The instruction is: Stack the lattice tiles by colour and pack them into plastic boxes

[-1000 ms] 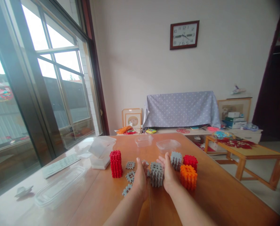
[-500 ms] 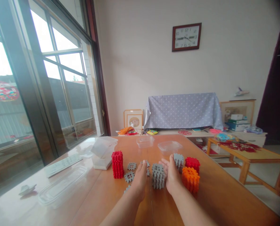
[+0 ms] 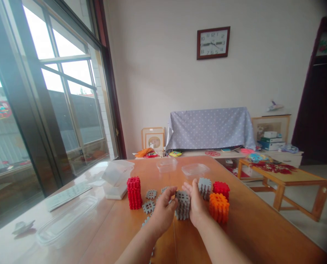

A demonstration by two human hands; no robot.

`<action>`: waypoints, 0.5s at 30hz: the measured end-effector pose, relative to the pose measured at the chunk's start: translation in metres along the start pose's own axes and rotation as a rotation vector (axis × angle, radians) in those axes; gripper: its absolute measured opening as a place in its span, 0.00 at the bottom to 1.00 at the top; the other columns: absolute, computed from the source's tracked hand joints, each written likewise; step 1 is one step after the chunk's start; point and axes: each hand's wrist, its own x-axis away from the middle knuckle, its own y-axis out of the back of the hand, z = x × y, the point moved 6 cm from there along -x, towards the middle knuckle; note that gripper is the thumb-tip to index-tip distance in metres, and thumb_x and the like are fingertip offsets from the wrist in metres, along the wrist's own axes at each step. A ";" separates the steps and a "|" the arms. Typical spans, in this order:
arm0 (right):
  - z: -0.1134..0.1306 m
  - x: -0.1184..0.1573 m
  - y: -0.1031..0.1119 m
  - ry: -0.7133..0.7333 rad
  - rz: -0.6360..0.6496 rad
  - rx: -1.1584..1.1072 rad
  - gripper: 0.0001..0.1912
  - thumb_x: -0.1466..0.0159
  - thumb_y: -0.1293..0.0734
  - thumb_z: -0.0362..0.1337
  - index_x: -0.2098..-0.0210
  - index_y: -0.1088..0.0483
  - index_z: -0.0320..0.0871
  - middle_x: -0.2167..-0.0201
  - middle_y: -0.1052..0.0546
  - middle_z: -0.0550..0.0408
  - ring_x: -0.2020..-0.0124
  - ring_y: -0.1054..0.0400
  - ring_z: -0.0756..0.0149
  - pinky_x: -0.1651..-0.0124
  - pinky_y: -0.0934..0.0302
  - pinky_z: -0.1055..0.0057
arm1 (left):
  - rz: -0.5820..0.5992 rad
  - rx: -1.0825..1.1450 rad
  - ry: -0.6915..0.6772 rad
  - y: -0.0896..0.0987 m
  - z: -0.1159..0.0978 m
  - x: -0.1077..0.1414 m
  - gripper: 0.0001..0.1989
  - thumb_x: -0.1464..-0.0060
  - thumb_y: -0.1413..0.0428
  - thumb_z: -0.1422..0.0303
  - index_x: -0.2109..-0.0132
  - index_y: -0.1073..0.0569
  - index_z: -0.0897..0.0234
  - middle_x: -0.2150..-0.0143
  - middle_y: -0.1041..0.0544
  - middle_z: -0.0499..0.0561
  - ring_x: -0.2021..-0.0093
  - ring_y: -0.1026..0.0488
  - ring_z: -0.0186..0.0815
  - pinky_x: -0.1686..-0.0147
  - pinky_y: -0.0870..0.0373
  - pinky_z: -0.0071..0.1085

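A stack of grey notched plastic building plates (image 3: 182, 207) stands on the table between my two hands. My left hand (image 3: 163, 209) is at its left side, fingers bent and thumb and fingertips closed against its upper left edge. Along its right side lies my right hand (image 3: 198, 205), fingers stretched out and palm facing the stack. Several loose grey plates (image 3: 148, 206) lie left of my left hand, partly hidden by it. Just beyond my right hand stands a second grey stack (image 3: 204, 187).
An orange stack (image 3: 219, 208) and a short red stack (image 3: 221, 190) stand at right; a tall red stack (image 3: 134, 193) at left. Clear plastic tubs (image 3: 166, 165), a long clear lid (image 3: 67, 216), a whitish box (image 3: 115, 190) and a booklet (image 3: 69, 196) also lie on the wooden table (image 3: 103, 240).
My left hand has moved right to the grey stack and its fingers have bent in against it. My right hand has stayed at the stack's right side. The camera view has turned slightly right.
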 end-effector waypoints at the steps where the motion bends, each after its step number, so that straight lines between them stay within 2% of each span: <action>1: 0.000 0.001 -0.001 -0.019 -0.005 -0.006 0.45 0.38 0.47 0.72 0.39 0.29 0.46 0.33 0.32 0.48 0.29 0.43 0.55 0.26 0.55 0.58 | -0.013 0.021 0.005 0.000 0.000 0.000 0.18 0.47 0.36 0.69 0.48 0.22 0.61 0.44 0.21 0.57 0.37 0.31 0.50 0.30 0.45 0.47; 7: -0.001 0.004 -0.004 -0.081 0.003 0.001 0.45 0.38 0.45 0.72 0.40 0.28 0.46 0.32 0.33 0.48 0.29 0.44 0.53 0.27 0.51 0.55 | -0.016 0.040 0.022 0.001 -0.003 0.001 0.20 0.50 0.33 0.68 0.49 0.22 0.60 0.44 0.21 0.58 0.34 0.33 0.52 0.28 0.47 0.48; 13: -0.001 0.004 -0.004 -0.061 0.013 0.054 0.42 0.38 0.43 0.72 0.45 0.24 0.47 0.33 0.32 0.49 0.29 0.44 0.52 0.27 0.55 0.53 | 0.018 -0.013 -0.009 0.001 -0.003 0.001 0.21 0.47 0.34 0.62 0.46 0.22 0.59 0.41 0.22 0.57 0.33 0.33 0.52 0.28 0.47 0.49; 15: -0.001 0.005 -0.004 -0.058 0.010 0.053 0.42 0.38 0.44 0.72 0.45 0.23 0.47 0.33 0.32 0.49 0.29 0.45 0.52 0.26 0.56 0.53 | -0.008 -0.035 -0.001 0.001 -0.006 0.003 0.23 0.45 0.35 0.58 0.43 0.23 0.59 0.36 0.25 0.57 0.31 0.37 0.52 0.27 0.49 0.48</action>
